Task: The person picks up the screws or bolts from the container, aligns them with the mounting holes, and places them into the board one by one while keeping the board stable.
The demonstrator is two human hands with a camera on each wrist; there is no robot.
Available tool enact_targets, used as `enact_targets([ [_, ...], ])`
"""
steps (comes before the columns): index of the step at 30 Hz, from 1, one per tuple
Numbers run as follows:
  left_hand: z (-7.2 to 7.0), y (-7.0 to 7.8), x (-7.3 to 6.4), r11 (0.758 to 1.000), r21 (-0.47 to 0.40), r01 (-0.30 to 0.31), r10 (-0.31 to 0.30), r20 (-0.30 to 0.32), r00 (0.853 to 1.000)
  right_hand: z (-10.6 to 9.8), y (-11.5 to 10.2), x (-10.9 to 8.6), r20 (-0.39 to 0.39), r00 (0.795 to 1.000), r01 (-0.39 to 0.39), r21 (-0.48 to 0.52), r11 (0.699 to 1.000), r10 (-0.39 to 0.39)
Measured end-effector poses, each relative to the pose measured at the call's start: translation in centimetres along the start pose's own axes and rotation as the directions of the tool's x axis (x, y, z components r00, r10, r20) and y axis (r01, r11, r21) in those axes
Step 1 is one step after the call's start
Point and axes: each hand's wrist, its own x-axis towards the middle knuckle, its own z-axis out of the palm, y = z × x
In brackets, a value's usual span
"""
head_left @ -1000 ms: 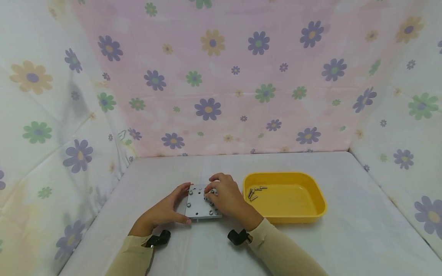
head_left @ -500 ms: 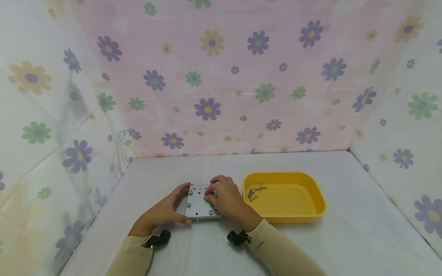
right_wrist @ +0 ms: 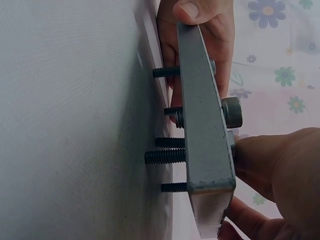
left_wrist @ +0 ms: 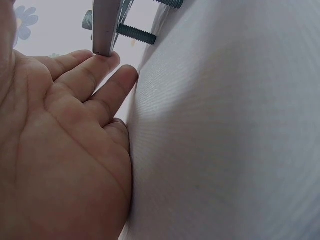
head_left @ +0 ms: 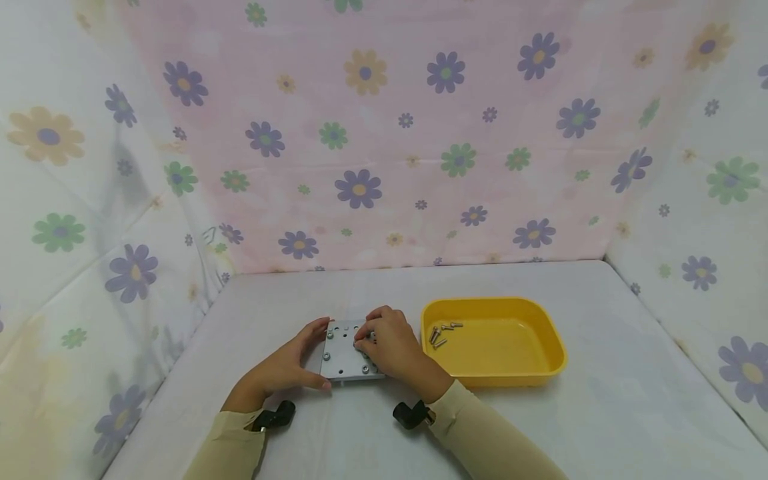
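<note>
A silver metal plate (head_left: 345,357) with holes and several socket-head screws stands just above the table. In the right wrist view, threaded shanks (right_wrist: 165,157) stick out below the plate. My left hand (head_left: 288,363) grips its left side, thumb at the near edge and fingers at the far edge. In the left wrist view, fingertips (left_wrist: 107,60) touch the plate's edge. My right hand (head_left: 396,347) is over the plate's right half, thumb and forefinger pinching a screw (right_wrist: 231,140) whose head is mostly hidden. That hand also covers some other screws.
To the right of the plate stands a yellow tray (head_left: 498,381) with several loose screws (head_left: 435,335) at its left end. White cloth (head_left: 612,373) covers the table. Flowered cloth (head_left: 384,220) hangs behind and at both sides.
The right thumb and forefinger shift slightly at the screw. My left hand keeps its grip, and the plate and tray stay in place; the head view tilts a little.
</note>
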Motion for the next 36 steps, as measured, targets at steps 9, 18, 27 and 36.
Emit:
enact_targets([
  [9,0.05,0.1,-0.07,1.0,-0.007,0.006,-0.006,-0.005,1.0,-0.18,-0.31,-0.08,0.005,1.0,-0.023,0.011,1.0,0.023],
  [18,0.06,0.12,-0.1,1.0,-0.014,0.002,-0.002,-0.001,1.0,-0.28,-0.54,-0.18,0.006,0.999,-0.044,0.026,0.999,0.044],
  [27,0.05,0.14,-0.09,1.0,-0.001,0.0,0.0,-0.002,1.0,-0.33,-0.51,-0.14,-0.002,0.999,-0.038,0.02,0.999,0.038],
  [36,-0.03,0.08,-0.08,1.0,-0.001,-0.002,0.002,0.0,1.0,-0.34,-0.5,-0.21,-0.003,0.999,-0.036,0.01,0.999,0.036],
])
